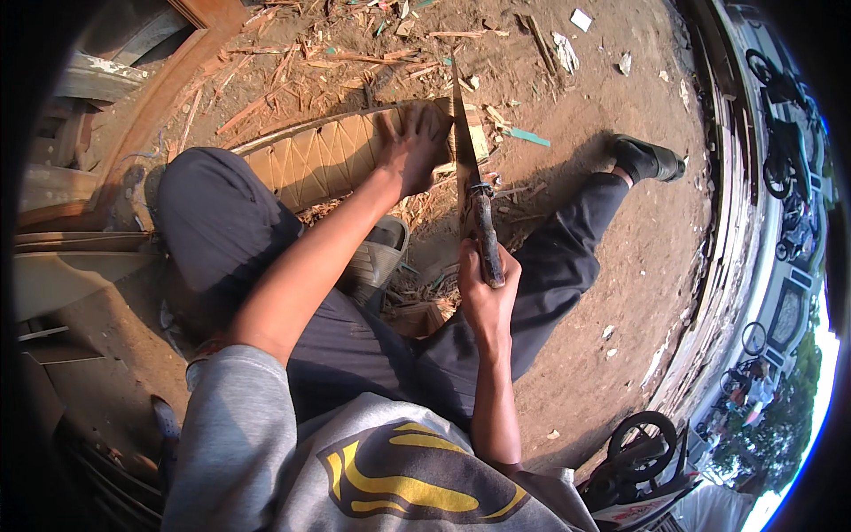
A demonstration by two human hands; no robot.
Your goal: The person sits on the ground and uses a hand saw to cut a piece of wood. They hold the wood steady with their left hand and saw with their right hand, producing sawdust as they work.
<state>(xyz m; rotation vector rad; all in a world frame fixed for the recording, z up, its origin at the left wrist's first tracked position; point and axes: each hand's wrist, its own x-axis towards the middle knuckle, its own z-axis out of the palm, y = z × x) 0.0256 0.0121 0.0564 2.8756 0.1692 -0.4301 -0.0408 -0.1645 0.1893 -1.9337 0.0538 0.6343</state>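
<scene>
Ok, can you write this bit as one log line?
left hand: spread on wood | right hand: grips saw | saw: across wood near right end | scraps: strewn around

Saw (462, 151) crossing board's right end

The board (310, 161) is lying crosswise before the person (306, 461), left fingers (412, 122) resting on it, just left of the saw. Right fingers (470, 261) are wrapping the saw's near end. Scraps (251, 112) are littering the ground (620, 248) beyond; a motorbike (638, 479) is standing rightward.
</scene>
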